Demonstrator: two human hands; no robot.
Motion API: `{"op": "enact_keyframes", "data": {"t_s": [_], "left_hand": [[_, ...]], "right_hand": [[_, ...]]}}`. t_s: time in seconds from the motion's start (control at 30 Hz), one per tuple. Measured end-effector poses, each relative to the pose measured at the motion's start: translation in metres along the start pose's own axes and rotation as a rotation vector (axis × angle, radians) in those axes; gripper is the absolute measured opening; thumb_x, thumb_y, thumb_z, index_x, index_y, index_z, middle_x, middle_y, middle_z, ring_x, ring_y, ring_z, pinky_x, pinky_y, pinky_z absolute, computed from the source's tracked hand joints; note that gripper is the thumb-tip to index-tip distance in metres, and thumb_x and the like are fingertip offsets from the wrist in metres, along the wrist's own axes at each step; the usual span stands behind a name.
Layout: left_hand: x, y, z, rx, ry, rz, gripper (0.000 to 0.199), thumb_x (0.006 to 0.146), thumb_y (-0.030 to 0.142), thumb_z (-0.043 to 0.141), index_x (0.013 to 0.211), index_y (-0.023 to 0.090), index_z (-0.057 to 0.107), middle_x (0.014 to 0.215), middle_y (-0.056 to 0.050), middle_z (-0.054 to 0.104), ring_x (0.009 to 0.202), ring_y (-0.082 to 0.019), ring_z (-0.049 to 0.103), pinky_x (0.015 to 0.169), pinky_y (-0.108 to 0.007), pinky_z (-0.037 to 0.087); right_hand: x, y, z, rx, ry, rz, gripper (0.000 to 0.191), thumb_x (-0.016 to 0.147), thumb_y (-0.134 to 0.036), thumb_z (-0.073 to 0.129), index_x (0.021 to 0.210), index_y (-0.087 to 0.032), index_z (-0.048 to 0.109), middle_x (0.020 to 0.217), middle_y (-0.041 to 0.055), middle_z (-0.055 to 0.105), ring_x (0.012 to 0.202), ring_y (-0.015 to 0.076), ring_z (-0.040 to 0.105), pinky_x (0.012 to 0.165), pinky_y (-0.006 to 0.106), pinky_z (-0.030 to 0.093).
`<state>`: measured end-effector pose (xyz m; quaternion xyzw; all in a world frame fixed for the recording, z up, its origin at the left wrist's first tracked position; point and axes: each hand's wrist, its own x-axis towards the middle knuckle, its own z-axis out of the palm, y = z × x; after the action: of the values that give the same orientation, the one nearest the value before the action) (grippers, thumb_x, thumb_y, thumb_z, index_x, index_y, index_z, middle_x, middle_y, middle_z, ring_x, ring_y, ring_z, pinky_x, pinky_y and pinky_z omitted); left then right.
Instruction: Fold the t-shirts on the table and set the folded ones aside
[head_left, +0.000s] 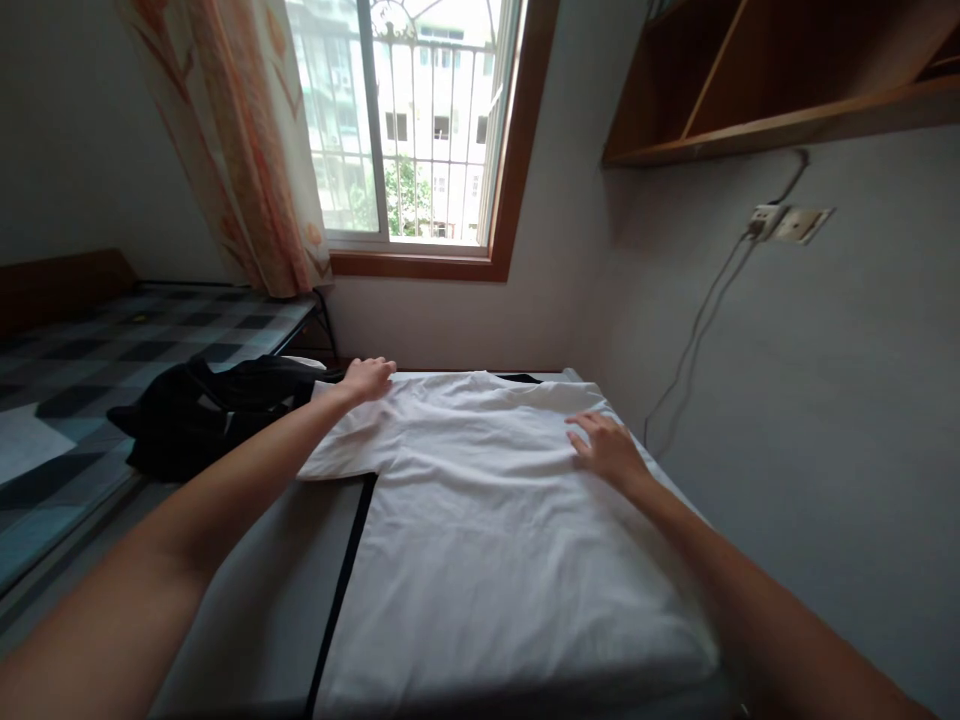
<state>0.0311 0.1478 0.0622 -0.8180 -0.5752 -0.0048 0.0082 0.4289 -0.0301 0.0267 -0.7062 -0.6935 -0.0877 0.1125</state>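
Note:
A white T-shirt point(480, 520) lies spread on the table point(262, 570), its neck end toward the window and its surface lightly wrinkled. At the shoulder above the left sleeve rests my left hand point(369, 380), its fingers bent over the far edge of the cloth; whether they pinch any fabric I cannot make out. My right hand point(609, 450) is over the right part of the chest, with the fingers spread and nothing held in them. The shirt's right sleeve is partly hidden by my right hand and forearm.
Black clothing point(202, 410) is heaped left of the shirt. Beyond it stands a bed with a checked cover point(187, 335). The wall point(810, 420) runs close along the right, with a cable point(694, 335) hanging from a socket point(795, 225) below a wooden shelf point(780, 130).

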Motion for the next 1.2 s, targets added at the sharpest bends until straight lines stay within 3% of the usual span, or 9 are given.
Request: {"op": "enact_keyframes", "data": {"t_s": [0.13, 0.27, 0.37, 0.47, 0.63, 0.83, 1.0, 1.1, 1.2], "left_hand": [[0.023, 0.041, 0.009, -0.083, -0.016, 0.03, 0.036, 0.091, 0.033, 0.051, 0.125, 0.027, 0.059, 0.131, -0.008, 0.061, 0.119, -0.025, 0.057, 0.097, -0.035, 0.042], [0.045, 0.076, 0.023, -0.157, -0.03, 0.047, 0.036, 0.091, 0.036, 0.051, 0.125, 0.025, 0.059, 0.131, -0.008, 0.061, 0.116, -0.026, 0.059, 0.096, -0.037, 0.044], [0.062, 0.091, 0.031, -0.194, -0.035, 0.034, 0.037, 0.088, 0.037, 0.056, 0.122, 0.024, 0.061, 0.129, -0.01, 0.062, 0.118, -0.029, 0.057, 0.098, -0.043, 0.043], [0.077, 0.1, 0.036, -0.225, -0.026, 0.008, 0.038, 0.087, 0.036, 0.058, 0.122, 0.022, 0.061, 0.133, -0.013, 0.059, 0.123, -0.033, 0.053, 0.1, -0.049, 0.04], [0.09, 0.112, 0.042, -0.288, -0.019, 0.004, 0.031, 0.083, 0.034, 0.061, 0.112, 0.023, 0.067, 0.126, -0.011, 0.063, 0.119, -0.033, 0.055, 0.099, -0.049, 0.039], [0.087, 0.127, 0.048, -0.359, 0.069, 0.011, 0.032, 0.083, 0.039, 0.062, 0.109, 0.022, 0.068, 0.123, -0.011, 0.064, 0.115, -0.031, 0.057, 0.099, -0.046, 0.037], [0.083, 0.127, 0.044, -0.437, 0.035, -0.013, 0.029, 0.087, 0.045, 0.056, 0.092, 0.022, 0.072, 0.097, -0.008, 0.074, 0.094, -0.025, 0.066, 0.085, -0.035, 0.044], [0.082, 0.12, 0.04, -0.446, 0.06, -0.05, 0.028, 0.089, 0.043, 0.052, 0.097, 0.023, 0.071, 0.102, -0.008, 0.074, 0.093, -0.024, 0.067, 0.076, -0.031, 0.046], [0.083, 0.112, 0.035, -0.437, 0.112, -0.102, 0.033, 0.092, 0.045, 0.047, 0.105, 0.024, 0.068, 0.109, -0.01, 0.072, 0.098, -0.027, 0.067, 0.074, -0.032, 0.046]], "right_hand": [[0.073, 0.021, 0.002, -0.058, -0.038, 0.055, 0.038, 0.093, -0.022, 0.047, 0.127, -0.02, 0.064, 0.13, 0.012, 0.062, 0.113, 0.0276, 0.055, 0.094, 0.039, 0.043], [0.107, 0.028, 0.015, -0.101, -0.094, 0.078, 0.035, 0.092, -0.023, 0.049, 0.123, -0.02, 0.067, 0.13, 0.0115, 0.062, 0.114, 0.0277, 0.054, 0.092, 0.038, 0.042], [0.105, 0.026, 0.025, -0.18, -0.049, 0.082, 0.03, 0.094, -0.021, 0.045, 0.108, -0.017, 0.071, 0.118, 0.0148, 0.066, 0.11, 0.0285, 0.054, 0.091, 0.04, 0.04], [0.09, 0.024, 0.033, -0.25, 0.04, 0.0, 0.031, 0.094, -0.019, 0.042, 0.105, -0.014, 0.071, 0.113, 0.017, 0.066, 0.111, 0.0299, 0.052, 0.093, 0.042, 0.036], [0.074, 0.03, 0.04, -0.212, -0.085, -0.115, 0.033, 0.095, -0.023, 0.041, 0.103, -0.015, 0.072, 0.109, 0.0155, 0.069, 0.106, 0.027, 0.058, 0.096, 0.04, 0.034], [0.105, 0.041, 0.042, -0.056, -0.166, 0.151, 0.044, 0.099, -0.034, 0.039, 0.136, -0.018, 0.057, 0.12, 0.0142, 0.069, 0.109, 0.0272, 0.062, 0.091, 0.038, 0.043], [0.127, 0.047, 0.047, 0.012, -0.259, 0.262, 0.029, 0.092, -0.035, 0.054, 0.111, -0.025, 0.073, 0.114, 0.0096, 0.072, 0.109, 0.0284, 0.063, 0.092, 0.041, 0.046], [0.134, 0.043, 0.042, 0.045, -0.158, 0.338, 0.024, 0.087, -0.03, 0.057, 0.099, -0.025, 0.077, 0.108, 0.0081, 0.074, 0.106, 0.0273, 0.065, 0.091, 0.04, 0.047], [0.144, 0.034, 0.034, 0.095, -0.006, 0.448, 0.028, 0.088, -0.026, 0.054, 0.104, -0.022, 0.076, 0.106, 0.0123, 0.073, 0.101, 0.0274, 0.067, 0.084, 0.037, 0.05]]}}
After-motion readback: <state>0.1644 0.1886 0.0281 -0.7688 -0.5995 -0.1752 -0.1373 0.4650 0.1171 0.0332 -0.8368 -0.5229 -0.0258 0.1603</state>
